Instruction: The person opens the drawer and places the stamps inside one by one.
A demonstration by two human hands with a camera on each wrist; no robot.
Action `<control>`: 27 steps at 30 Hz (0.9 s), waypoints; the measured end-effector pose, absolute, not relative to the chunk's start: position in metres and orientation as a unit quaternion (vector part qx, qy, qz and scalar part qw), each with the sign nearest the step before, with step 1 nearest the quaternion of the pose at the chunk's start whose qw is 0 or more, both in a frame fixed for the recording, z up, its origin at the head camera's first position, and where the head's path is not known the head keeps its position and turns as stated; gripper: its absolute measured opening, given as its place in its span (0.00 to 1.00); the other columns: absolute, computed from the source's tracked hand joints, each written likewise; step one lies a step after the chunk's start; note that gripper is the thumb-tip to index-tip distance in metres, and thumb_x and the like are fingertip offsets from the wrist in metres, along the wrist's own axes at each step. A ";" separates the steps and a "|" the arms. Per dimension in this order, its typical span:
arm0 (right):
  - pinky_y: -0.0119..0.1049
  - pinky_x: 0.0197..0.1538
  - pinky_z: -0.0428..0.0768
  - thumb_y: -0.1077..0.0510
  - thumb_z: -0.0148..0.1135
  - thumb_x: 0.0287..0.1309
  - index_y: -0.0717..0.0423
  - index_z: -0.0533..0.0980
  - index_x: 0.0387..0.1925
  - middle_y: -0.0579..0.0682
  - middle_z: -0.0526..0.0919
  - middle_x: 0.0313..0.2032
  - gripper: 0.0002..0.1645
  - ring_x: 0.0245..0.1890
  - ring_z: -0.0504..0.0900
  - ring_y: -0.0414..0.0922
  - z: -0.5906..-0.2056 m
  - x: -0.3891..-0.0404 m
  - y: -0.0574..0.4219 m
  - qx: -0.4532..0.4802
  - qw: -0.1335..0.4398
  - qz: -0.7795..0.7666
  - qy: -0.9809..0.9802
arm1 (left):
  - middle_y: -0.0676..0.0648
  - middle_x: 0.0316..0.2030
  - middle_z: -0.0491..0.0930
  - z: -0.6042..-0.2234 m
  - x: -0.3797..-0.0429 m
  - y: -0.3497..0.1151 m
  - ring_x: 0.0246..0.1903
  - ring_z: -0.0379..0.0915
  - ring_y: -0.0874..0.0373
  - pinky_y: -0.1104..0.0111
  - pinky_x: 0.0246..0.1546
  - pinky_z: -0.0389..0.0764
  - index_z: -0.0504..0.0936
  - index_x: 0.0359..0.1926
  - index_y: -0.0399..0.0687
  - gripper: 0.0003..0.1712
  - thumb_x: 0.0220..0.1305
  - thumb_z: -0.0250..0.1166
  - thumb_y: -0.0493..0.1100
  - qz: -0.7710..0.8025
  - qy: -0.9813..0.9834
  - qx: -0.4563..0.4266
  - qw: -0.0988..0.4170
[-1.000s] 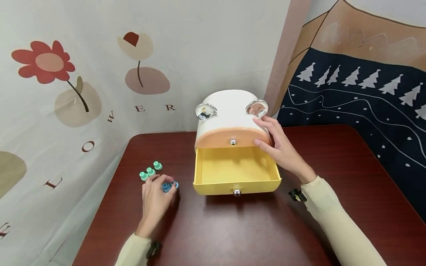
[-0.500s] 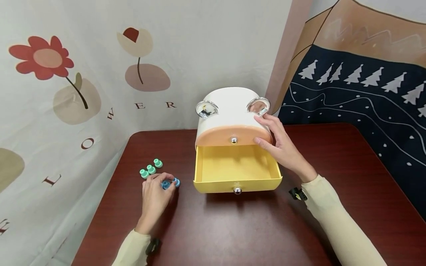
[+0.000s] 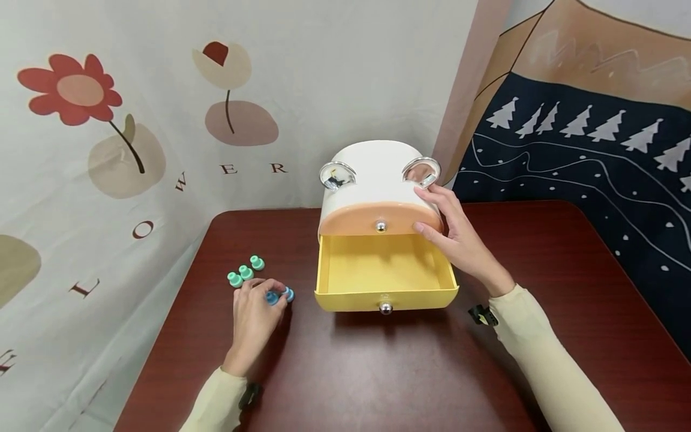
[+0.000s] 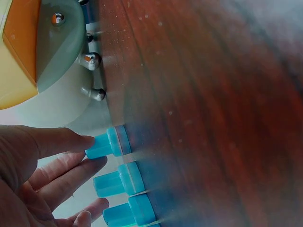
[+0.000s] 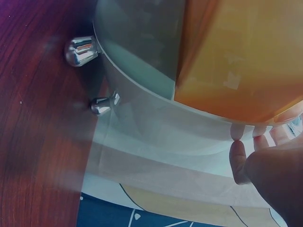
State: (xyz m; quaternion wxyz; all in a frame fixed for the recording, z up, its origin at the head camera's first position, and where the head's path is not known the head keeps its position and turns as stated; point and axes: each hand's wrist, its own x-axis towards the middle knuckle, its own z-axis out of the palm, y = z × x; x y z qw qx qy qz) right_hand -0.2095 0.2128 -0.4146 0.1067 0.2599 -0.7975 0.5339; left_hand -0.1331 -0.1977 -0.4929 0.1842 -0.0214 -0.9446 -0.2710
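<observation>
A rounded white cabinet with silver ears stands at the table's back. Below its closed orange drawer, a yellow drawer is pulled out and holds nothing. My left hand pinches a blue peg between thumb and finger, its flanged base down at the tabletop. Another blue peg stands just left of it, partly behind the fingers; the left wrist view shows further pegs in the row. My right hand rests on the cabinet's right side, fingers by the ear, thumb at the orange front.
Three green pegs stand in a slanted row behind the left hand. The dark red-brown table meets a printed cloth at the back and left. Silver feet hold the cabinet up.
The head view has tilted down a little. Both hands keep nearly the same places, the left at the blue pegs, the right on the cabinet.
</observation>
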 end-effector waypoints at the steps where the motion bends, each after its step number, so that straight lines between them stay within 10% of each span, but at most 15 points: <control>1: 0.66 0.75 0.64 0.64 0.67 0.73 0.43 0.67 0.82 0.50 0.58 0.80 0.41 0.79 0.56 0.49 -0.415 -0.209 0.212 0.260 0.105 0.534 -0.797 | 0.39 0.33 0.89 -0.493 -0.133 -0.198 0.54 0.77 0.36 0.46 0.51 0.70 0.91 0.35 0.40 0.07 0.58 0.82 0.33 -0.270 -0.945 -0.021 0.185; 10: 0.48 0.75 0.67 0.64 0.68 0.74 0.42 0.67 0.82 0.48 0.58 0.80 0.41 0.77 0.59 0.49 -0.413 -0.207 0.211 0.253 0.104 0.532 -0.802 | 0.38 0.38 0.88 -0.484 -0.128 -0.196 0.53 0.76 0.37 0.42 0.56 0.71 0.93 0.38 0.39 0.07 0.59 0.82 0.33 -0.316 -0.931 -0.022 0.183; 14: 0.55 0.76 0.67 0.64 0.67 0.74 0.43 0.67 0.83 0.49 0.58 0.80 0.41 0.77 0.60 0.51 -0.412 -0.207 0.212 0.252 0.104 0.531 -0.803 | 0.38 0.42 0.87 -0.473 -0.123 -0.192 0.51 0.77 0.39 0.40 0.56 0.71 0.93 0.41 0.39 0.08 0.60 0.81 0.33 -0.345 -0.919 -0.018 0.190; 17: 0.67 0.74 0.66 0.64 0.67 0.74 0.43 0.67 0.83 0.50 0.58 0.80 0.41 0.77 0.60 0.52 -0.412 -0.208 0.212 0.252 0.103 0.532 -0.802 | 0.40 0.38 0.86 -0.467 -0.121 -0.189 0.46 0.78 0.42 0.45 0.50 0.74 0.93 0.41 0.40 0.09 0.59 0.82 0.33 -0.352 -0.911 -0.027 0.214; 27: 0.63 0.75 0.66 0.63 0.67 0.74 0.42 0.66 0.83 0.49 0.57 0.81 0.42 0.77 0.60 0.51 -0.412 -0.206 0.211 0.249 0.100 0.535 -0.801 | 0.47 0.33 0.87 -0.443 -0.110 -0.181 0.32 0.82 0.47 0.74 0.33 0.74 0.93 0.39 0.42 0.12 0.54 0.84 0.30 -0.378 -0.876 -0.065 0.291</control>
